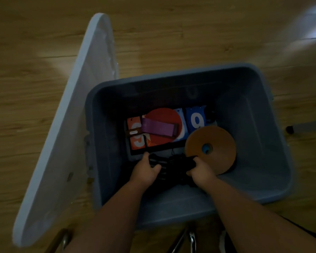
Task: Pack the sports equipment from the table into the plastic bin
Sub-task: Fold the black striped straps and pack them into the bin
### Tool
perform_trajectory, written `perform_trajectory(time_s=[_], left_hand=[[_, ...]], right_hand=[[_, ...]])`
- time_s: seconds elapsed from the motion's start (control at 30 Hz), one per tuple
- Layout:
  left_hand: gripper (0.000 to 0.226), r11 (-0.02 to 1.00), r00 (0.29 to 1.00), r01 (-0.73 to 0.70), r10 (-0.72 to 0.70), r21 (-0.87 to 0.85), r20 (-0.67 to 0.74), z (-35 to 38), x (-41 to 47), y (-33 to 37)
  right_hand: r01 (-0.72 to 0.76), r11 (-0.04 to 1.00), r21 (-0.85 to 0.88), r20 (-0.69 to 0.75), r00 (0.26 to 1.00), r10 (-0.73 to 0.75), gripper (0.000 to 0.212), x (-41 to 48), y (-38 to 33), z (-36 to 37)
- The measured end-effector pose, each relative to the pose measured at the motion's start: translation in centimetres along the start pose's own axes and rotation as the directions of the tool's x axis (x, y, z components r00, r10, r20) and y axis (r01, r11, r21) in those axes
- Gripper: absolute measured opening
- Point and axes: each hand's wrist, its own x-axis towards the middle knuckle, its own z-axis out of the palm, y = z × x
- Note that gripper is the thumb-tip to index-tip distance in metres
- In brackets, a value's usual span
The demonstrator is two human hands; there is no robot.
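A grey-blue plastic bin point(259, 136) stands open on the wooden floor. Both my hands reach down inside it. My left hand point(145, 170) and my right hand point(201, 171) grip the two ends of a black netted bundle point(170, 166) near the bin's front wall. On the bin's bottom lie a flip scoreboard point(138, 141) showing white digits on orange and blue, a red paddle point(165, 125) with a purple band point(158, 128) across it, and a stack of orange disc cones point(211, 148) at the right.
The bin's white lid point(71, 125) leans open at the left. A table leg with a black foot point(299, 128) shows at the right edge. Metal chair legs point(192, 241) are at the bottom. Wooden floor surrounds the bin.
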Motion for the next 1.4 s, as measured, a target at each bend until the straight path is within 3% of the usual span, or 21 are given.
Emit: perform_trajectory(time_s=[0.17, 0.23, 0.33, 0.47, 0.57, 0.67, 0.73, 0.87, 0.97, 1.03, 1.13, 1.27, 1.4], left_hand=[[0.031, 0.984, 0.991, 0.129, -0.133, -0.121, -0.025, -2.4, 0.2, 0.6], [0.03, 0.99, 0.99, 0.068, -0.082, -0.126, -0.111, -2.9, -0.2, 0.6], [0.045, 0.998, 0.984, -0.049, 0.041, -0.041, -0.172, -3.2, -0.8, 0.1], [0.044, 0.926, 0.989, 0.057, -0.001, 0.373, -0.149, -2.6, -0.2, -1.5], [0.051, 0.831, 0.991, 0.129, -0.092, 0.541, -0.096, -1.9, -0.2, -2.0], [0.06, 0.52, 0.993, 0.009, 0.098, 0.854, -0.071, -1.4, -0.3, -2.0], [0.061, 0.395, 0.983, -0.054, 0.182, 0.917, -0.02, -1.1, -0.1, -2.0], [0.066, 0.465, 0.994, -0.112, 0.044, 0.878, 0.103, -0.9, 0.4, -1.7], [0.064, 0.692, 0.992, 0.002, -0.094, 0.722, 0.088, -1.3, 0.8, -1.5], [0.053, 0.823, 0.993, 0.066, -0.107, 0.564, 0.039, -2.0, 1.3, -1.3], [0.033, 0.938, 0.993, 0.12, -0.107, 0.325, -0.057, -2.9, 1.7, -1.1], [0.023, 0.903, 0.999, 0.015, 0.006, 0.43, -0.049, -3.1, 1.2, -1.5], [0.044, 0.619, 0.992, -0.086, 0.126, 0.78, 0.009, -2.9, 1.1, -2.3]], right_hand=[[-0.191, 0.912, 0.364, 0.121, 0.98, 0.157, 0.031, 0.3, -1.7, -0.5], [-0.181, 0.898, 0.401, 0.151, 0.98, 0.13, 0.03, -0.2, -2.1, -0.5], [-0.136, 0.908, 0.395, 0.144, 0.986, 0.085, 0.037, -0.6, -2.2, 0.4], [-0.059, 0.977, 0.206, 0.086, 0.995, 0.042, 0.031, 0.0, -1.9, 1.8], [0.038, 0.999, 0.027, 0.037, 0.999, -0.039, 0.04, -0.3, -1.6, 2.1], [0.193, 0.942, -0.276, -0.053, 0.975, -0.215, 0.04, -0.8, -1.2, 2.2], [0.244, 0.875, -0.419, -0.082, 0.949, -0.304, 0.035, -0.9, -0.7, 2.1], [0.232, 0.869, -0.437, -0.03, 0.962, -0.273, 0.032, -0.7, -0.2, 1.7], [0.229, 0.888, -0.399, -0.005, 0.968, -0.252, 0.035, -0.6, -0.5, 1.5], [0.227, 0.896, -0.381, 0.001, 0.969, -0.245, 0.034, -0.6, -0.6, 1.6], [0.205, 0.915, -0.349, -0.027, 0.973, -0.228, 0.032, -0.6, -0.5, 1.8], [0.203, 0.905, -0.374, -0.047, 0.97, -0.237, 0.032, -0.7, -0.8, 2.4], [0.184, 0.877, -0.443, -0.05, 0.972, -0.23, 0.03, -1.1, -1.1, 2.5]])
